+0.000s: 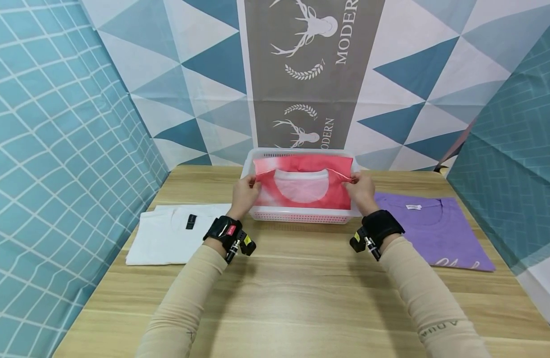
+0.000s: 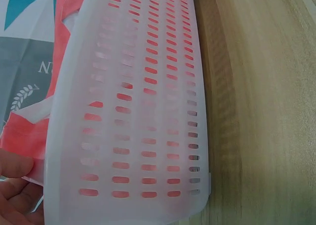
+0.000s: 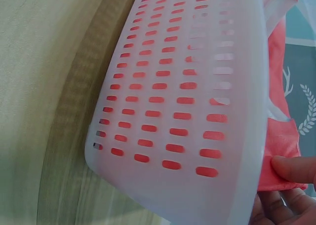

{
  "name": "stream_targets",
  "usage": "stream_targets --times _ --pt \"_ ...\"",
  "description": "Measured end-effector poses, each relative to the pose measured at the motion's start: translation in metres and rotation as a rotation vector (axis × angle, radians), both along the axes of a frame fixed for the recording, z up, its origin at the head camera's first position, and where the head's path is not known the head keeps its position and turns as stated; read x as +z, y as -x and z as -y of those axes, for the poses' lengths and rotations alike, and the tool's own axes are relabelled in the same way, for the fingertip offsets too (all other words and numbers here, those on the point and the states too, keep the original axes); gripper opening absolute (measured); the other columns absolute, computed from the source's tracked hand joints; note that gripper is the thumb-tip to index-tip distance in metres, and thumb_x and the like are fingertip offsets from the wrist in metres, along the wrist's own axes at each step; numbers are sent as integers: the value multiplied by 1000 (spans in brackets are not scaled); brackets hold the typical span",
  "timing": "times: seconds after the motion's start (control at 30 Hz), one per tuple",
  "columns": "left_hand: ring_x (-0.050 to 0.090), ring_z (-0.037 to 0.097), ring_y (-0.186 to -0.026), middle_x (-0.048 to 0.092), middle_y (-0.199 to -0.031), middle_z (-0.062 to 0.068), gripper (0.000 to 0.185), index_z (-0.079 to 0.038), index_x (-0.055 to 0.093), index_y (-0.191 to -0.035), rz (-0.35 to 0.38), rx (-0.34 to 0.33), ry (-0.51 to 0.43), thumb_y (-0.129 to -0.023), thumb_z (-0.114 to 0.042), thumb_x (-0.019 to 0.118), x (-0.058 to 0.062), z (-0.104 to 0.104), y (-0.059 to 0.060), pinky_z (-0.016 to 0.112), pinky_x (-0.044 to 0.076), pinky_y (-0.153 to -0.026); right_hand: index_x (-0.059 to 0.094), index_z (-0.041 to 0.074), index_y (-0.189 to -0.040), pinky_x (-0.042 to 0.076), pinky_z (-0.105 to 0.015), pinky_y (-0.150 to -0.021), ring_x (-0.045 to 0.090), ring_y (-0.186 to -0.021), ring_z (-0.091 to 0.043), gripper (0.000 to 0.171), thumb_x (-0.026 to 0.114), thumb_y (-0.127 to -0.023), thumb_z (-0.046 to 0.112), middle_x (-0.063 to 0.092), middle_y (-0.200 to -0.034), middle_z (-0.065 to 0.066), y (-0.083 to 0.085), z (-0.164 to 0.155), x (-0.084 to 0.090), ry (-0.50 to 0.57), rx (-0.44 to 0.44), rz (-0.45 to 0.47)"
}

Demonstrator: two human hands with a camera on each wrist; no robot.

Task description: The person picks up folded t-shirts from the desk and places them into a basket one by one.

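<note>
Spanning the view, a pale wood-grain table (image 1: 302, 288) bears a white slotted plastic basket (image 1: 302, 217). Over the basket hangs a soft red T-shirt (image 1: 328, 191), its long axis left-right and its neck opening facing the person. Left hand (image 1: 244, 195) and right hand (image 1: 361, 190) each pinch a shoulder seam between thumb and fingers.

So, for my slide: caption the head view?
Both hands hold a red T-shirt over a white basket.
</note>
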State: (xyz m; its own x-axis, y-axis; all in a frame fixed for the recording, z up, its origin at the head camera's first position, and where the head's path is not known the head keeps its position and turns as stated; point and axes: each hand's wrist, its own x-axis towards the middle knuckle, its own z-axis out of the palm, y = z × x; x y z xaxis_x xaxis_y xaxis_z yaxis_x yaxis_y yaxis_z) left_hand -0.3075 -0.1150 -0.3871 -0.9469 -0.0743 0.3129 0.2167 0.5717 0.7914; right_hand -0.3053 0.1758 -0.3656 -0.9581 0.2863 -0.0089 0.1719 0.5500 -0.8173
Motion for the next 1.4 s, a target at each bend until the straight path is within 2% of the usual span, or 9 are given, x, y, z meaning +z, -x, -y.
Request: stream_targets --times 0.13,0.33,0.5,0.73,0.9,1.23,1.4 --pt "64 32 -91 69 -101 26 24 9 65 -107 36 9 10 -94 -5 52 -2 0 0 39 54 -81 62 -3 -119 35 -19 -66 51 -92 -24 31 62 -91 10 60 -106 -19 1 1 -3 -30 -2 -8" --pt "61 29 -82 68 -96 26 23 11 65 -104 23 6 66 -93 -5 53 -2 -3 -1 34 51 -73 65 -4 -115 36 -19 -66 55 -92 -25 29 64 -89 9 64 -105 -21 3 4 -8 -52 -3 -28" --pt "59 27 -81 68 -96 25 25 10 65 -107 54 7 94 -94 -7 52 -1 -6 -1 31 47 -71 64 -3 -116 36 -18 -66 56 -96 -26 31 63 -89 10 64 -110 -23 3 5 -11 -49 2 -23" --pt "56 21 -80 68 -97 18 27 4 65 -112 158 -6 120 -97 -13 50 -6 -9 2 23 41 -68 63 -2 -118 35 -17 -61 56 -91 -24 32 61 -90 14 65 -113 -22 4 8 -19 -63 28 29" --pt "53 19 -75 67 -91 15 23 3 67 -105 161 -4 149 -97 -13 50 -8 -11 4 24 40 -66 63 1 -120 36 -17 -60 58 -92 -25 33 60 -90 16 66 -117 -21 7 12 -26 -97 30 62" --pt "55 21 -77 68 -97 18 23 3 65 -107 167 6 192 -97 -13 51 -11 -14 6 29 45 -70 61 1 -122 47 -35 -85 59 -112 -33 34 58 -92 17 64 -124 -20 10 17 -30 -134 43 98" --pt "56 21 -77 68 -96 17 24 3 65 -110 163 3 196 -97 -13 51 -11 -16 5 28 45 -69 61 2 -122 44 -26 -73 60 -105 -30 35 56 -92 18 66 -120 -20 10 16 -30 -144 52 105"
